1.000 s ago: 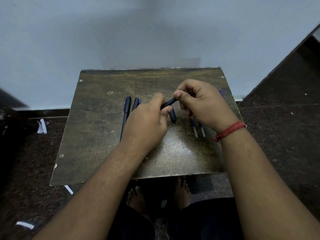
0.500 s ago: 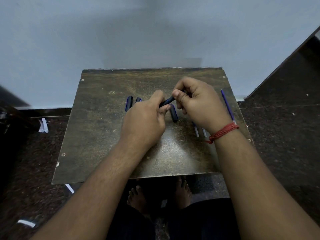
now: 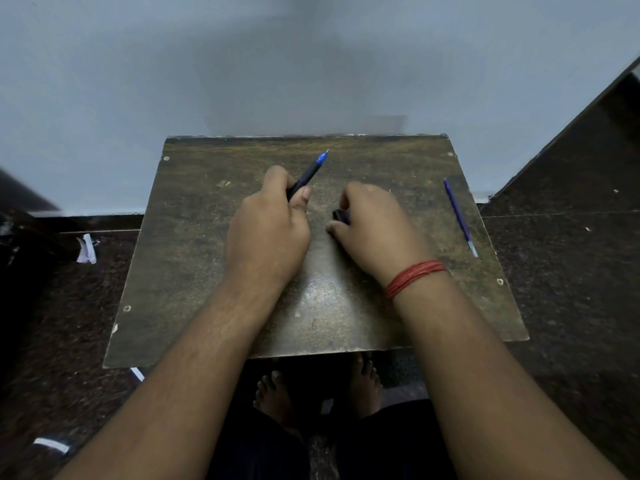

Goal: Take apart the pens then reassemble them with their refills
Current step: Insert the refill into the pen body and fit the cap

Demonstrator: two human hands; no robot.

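Nearest the risk is the dark cap (image 3: 341,215) under the right hand (image 3: 372,226): only its end shows past the curled fingers, which seem to close on it against the desk (image 3: 194,271), so a loose pinch could let it roll away. Further off, the left hand (image 3: 268,220) grips the pen (image 3: 308,174) by its lower barrel, the blue tip pointing far and right; capping at that slant could miss or jab. Both forearms reach in from the near edge. A loose blue refill (image 3: 460,218) lies near the right edge, easily knocked off.
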